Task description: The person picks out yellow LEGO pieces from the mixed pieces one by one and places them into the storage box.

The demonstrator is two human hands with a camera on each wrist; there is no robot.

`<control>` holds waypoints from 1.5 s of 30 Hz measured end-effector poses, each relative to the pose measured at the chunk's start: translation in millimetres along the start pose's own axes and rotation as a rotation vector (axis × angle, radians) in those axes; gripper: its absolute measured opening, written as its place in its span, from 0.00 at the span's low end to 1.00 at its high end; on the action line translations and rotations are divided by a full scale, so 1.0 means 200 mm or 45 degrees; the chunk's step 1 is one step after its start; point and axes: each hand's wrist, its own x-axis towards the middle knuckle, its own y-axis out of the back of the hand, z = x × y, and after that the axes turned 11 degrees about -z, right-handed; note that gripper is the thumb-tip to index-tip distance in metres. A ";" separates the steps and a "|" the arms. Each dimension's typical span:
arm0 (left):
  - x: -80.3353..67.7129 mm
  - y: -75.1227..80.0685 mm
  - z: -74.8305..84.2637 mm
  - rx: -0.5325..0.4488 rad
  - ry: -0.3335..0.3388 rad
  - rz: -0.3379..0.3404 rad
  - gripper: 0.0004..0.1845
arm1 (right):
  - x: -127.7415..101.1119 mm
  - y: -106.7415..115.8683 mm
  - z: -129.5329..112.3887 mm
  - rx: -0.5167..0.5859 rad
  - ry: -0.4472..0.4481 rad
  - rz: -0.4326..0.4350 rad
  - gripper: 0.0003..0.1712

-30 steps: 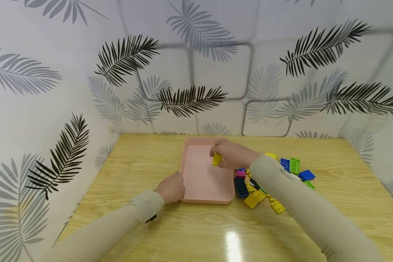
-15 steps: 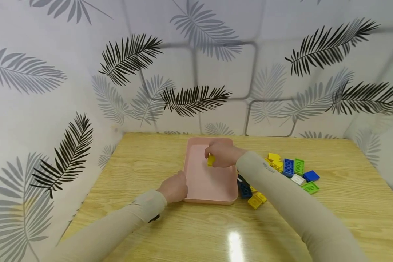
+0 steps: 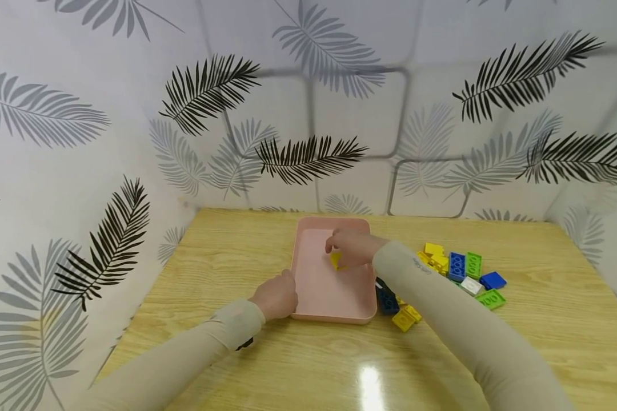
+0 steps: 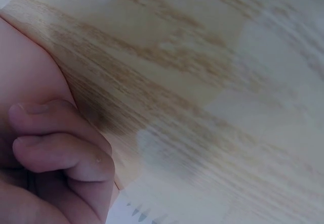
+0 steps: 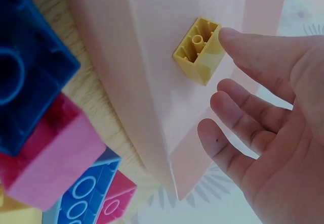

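the right hand is wide, fingers spread just beside the yellow brick, near the middle of the pink tray; the left hand, curled, holds its edge at eight o'clock; loose bricks lie around three o'clock.

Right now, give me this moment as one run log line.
left hand: holds pink tray, near-left corner | right hand: at yellow block, fingers loose | yellow block: inside pink tray | other blocks: right of tray
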 end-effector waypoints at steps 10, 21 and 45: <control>0.01 -0.01 0.01 0.034 0.027 0.014 0.22 | -0.14 -0.02 0.05 0.031 0.072 0.097 0.18; 0.00 -0.01 0.01 -0.063 0.027 -0.014 0.24 | -0.44 -0.06 0.08 0.053 -0.014 0.152 0.18; -0.01 0.00 0.01 -0.114 0.011 -0.014 0.23 | -0.87 -0.37 0.14 0.036 -0.161 0.135 0.21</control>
